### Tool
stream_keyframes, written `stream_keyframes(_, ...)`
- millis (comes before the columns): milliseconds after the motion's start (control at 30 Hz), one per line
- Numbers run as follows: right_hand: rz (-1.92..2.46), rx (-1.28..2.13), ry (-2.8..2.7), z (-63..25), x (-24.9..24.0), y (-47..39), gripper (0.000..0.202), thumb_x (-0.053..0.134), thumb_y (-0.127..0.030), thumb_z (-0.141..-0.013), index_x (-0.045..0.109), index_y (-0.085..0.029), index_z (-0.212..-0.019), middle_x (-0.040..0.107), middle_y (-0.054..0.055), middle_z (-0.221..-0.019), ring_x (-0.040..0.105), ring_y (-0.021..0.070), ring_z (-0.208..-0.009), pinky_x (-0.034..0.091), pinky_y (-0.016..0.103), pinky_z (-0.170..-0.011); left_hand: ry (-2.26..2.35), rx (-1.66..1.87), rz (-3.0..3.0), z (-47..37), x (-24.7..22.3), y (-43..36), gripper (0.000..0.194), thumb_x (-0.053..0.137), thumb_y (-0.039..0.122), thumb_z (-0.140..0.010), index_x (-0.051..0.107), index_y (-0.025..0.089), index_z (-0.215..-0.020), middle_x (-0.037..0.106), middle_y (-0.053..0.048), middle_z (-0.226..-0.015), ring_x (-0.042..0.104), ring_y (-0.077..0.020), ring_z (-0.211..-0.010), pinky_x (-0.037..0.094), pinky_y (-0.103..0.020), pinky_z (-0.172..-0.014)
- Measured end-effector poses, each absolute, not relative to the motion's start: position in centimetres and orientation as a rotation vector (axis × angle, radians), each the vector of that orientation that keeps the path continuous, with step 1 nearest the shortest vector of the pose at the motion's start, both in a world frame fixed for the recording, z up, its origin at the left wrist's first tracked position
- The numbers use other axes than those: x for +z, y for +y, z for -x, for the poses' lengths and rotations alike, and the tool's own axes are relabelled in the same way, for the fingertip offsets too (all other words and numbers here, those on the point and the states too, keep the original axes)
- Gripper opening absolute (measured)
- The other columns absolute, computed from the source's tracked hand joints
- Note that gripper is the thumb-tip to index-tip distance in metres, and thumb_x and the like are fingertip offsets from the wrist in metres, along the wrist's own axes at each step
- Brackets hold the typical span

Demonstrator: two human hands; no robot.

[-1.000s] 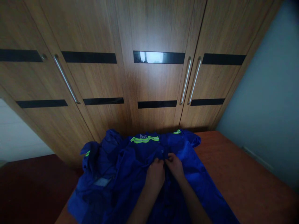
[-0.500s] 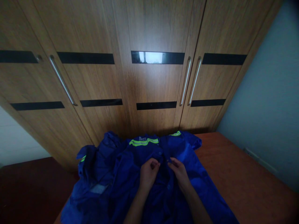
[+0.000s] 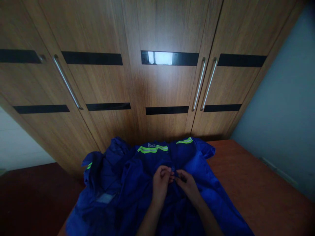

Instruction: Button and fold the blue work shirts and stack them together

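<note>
Closer together than before: my left hand (image 3: 160, 185) and my right hand (image 3: 190, 190), fingertips pinching front edges of blue garment (image 3: 137, 183). Garment lies toward far edge of reddish-brown surface (image 3: 248, 183). Front edges being worked, I judge; needs steady, aligned pinch.

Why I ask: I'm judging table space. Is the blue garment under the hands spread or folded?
Spread: the garment lies broad across the reddish surface, lime strips on both sides of its front.

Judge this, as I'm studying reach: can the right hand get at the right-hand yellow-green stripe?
Probably yes: the stripe lies uncovered beyond the right hand, with only blue cloth between.
</note>
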State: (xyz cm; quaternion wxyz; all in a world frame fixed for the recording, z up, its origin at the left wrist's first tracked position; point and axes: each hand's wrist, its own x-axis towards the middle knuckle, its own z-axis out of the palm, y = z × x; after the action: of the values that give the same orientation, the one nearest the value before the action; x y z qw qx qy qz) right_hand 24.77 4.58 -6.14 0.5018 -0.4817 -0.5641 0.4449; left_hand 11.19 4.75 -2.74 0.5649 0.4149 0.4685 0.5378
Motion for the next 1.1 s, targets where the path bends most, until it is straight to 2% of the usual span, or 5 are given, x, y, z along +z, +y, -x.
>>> stream_keyframes(167, 1.246, 0.999, -1.428, -24.8, -6.1, 4.4, 0.016, 0.057, -0.027, -0.074, 0.064, -0.018, -0.084, 0.048, -0.004, -0.063, 0.046, 0.0132, -0.059, 0.037, 0.024, -0.057, 1.145, 1.234, -1.041, -10.8, -4.0, 5.4, 0.023, 0.074, 0.032, -0.065, 0.064, 0.016, -0.078, 0.060, 0.002, -0.057, 0.055, -0.0108, -0.054, 0.043, -0.020, -0.053)
stream_keyframes(500, 1.257, 1.024, -1.477, -24.5, -5.9, 4.3, 0.015, 0.056, -0.025, -0.073, 0.065, -0.018, -0.084, 0.044, -0.006, -0.060, 0.043, 0.0121, -0.058, 0.034, 0.023, -0.055, 1.124, 1.238, -1.049, -10.7, -4.2, 5.3, 0.018, 0.070, 0.027, -0.066, 0.062, 0.018, -0.079, 0.061, 0.003, -0.064, 0.055, -0.0109, -0.058, 0.041, -0.020, -0.055)
stream_keyframes(800, 1.262, 1.035, -1.486, -24.4, -5.6, 4.2, 0.013, 0.055, -0.022, -0.070, 0.065, -0.019, -0.078, 0.046, -0.006, -0.056, 0.043, 0.0124, -0.055, 0.033, 0.024, -0.055, 1.088, 1.184, -1.087, -10.8, -3.6, 5.0, 0.019, 0.071, 0.032, -0.067, 0.061, 0.017, -0.072, 0.058, 0.004, -0.058, 0.050, -0.0075, -0.047, 0.035, -0.017, -0.046)
stream_keyframes(933, 1.251, 1.037, -1.495, -24.4, -5.9, 4.2, 0.012, 0.055, -0.022, -0.072, 0.064, -0.019, -0.078, 0.047, -0.006, -0.059, 0.045, 0.0124, -0.057, 0.034, 0.023, -0.055, 1.058, 1.102, -0.971, -10.6, -3.1, 4.5, 0.022, 0.066, 0.036, -0.070, 0.057, 0.017, -0.076, 0.062, 0.002, -0.055, 0.040, -0.0046, -0.032, 0.023, -0.016, -0.035)
stream_keyframes(1100, 1.257, 1.034, -1.506, -24.4, -6.0, 4.2, 0.011, 0.056, -0.025, -0.073, 0.063, -0.019, -0.078, 0.049, -0.006, -0.060, 0.045, 0.0124, -0.058, 0.034, 0.024, -0.056, 1.028, 1.037, -0.818, -10.4, -2.6, 4.4, 0.030, 0.067, 0.042, -0.071, 0.054, 0.017, -0.082, 0.067, -0.001, -0.059, 0.042, -0.0039, -0.033, 0.023, -0.015, -0.034)
